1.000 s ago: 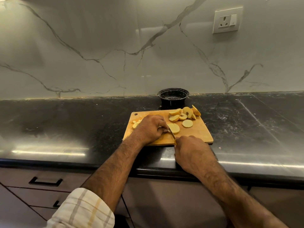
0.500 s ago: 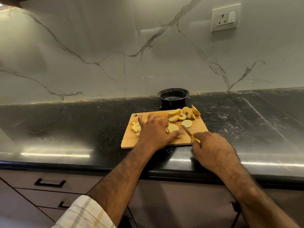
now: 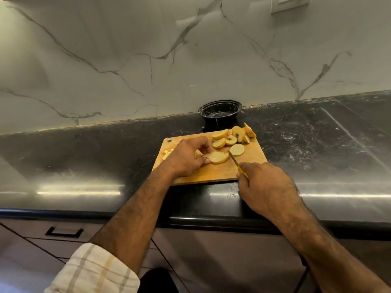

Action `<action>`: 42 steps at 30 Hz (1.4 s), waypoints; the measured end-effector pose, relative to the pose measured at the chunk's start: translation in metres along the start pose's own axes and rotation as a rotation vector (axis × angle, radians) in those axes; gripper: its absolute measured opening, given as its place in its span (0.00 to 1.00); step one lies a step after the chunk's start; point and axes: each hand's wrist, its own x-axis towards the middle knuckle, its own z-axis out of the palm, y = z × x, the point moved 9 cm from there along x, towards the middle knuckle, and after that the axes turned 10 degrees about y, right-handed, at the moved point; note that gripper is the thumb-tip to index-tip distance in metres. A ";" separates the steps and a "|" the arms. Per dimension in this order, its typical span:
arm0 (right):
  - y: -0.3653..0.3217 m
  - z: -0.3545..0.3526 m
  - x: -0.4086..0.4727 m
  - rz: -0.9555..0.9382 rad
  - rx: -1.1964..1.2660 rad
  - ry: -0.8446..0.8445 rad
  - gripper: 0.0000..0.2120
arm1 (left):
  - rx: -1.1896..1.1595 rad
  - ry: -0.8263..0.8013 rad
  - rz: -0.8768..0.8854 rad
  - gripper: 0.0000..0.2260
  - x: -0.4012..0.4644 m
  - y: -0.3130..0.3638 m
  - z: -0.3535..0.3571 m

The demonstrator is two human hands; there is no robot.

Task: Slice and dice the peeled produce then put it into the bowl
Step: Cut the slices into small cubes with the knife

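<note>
Under both hands lies a rectangular wooden cutting board [image 3: 222, 172] on a black polished stone countertop [image 3: 84, 157]. The left hand [image 3: 186, 158] is curled, thumb and fingertips pinching a large pale-yellow peeled produce slice [image 3: 218, 157] flat against the board. The right hand [image 3: 264, 187] is closed around the yellow handle of a small knife [image 3: 236, 161]; the blade points away from the hand, tip just beside the pinched slice, whether touching it cannot be told. Beyond the knife tip lies one round pale slice [image 3: 237, 149]. Further beyond, at the board's far right corner, a cluster of yellow cut slices and wedges [image 3: 232, 136] is heaped. Left of the left hand, small diced pieces [image 3: 167, 154] partly show. A round black bowl [image 3: 220, 113] stands just past the board's far edge, against the white marble wall [image 3: 190, 60].
</note>
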 end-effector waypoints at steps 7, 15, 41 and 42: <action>-0.002 0.002 -0.004 0.024 0.028 0.071 0.16 | -0.065 0.064 0.071 0.08 -0.004 -0.001 -0.009; -0.011 0.009 0.000 0.013 0.051 0.024 0.19 | 0.057 0.103 0.118 0.13 -0.007 0.010 0.002; -0.041 0.029 0.028 -0.018 -0.085 -0.094 0.16 | 0.126 0.131 0.249 0.15 -0.008 0.006 0.005; -0.040 0.028 0.027 -0.014 -0.092 -0.099 0.16 | 0.151 0.128 0.239 0.16 -0.008 0.006 0.006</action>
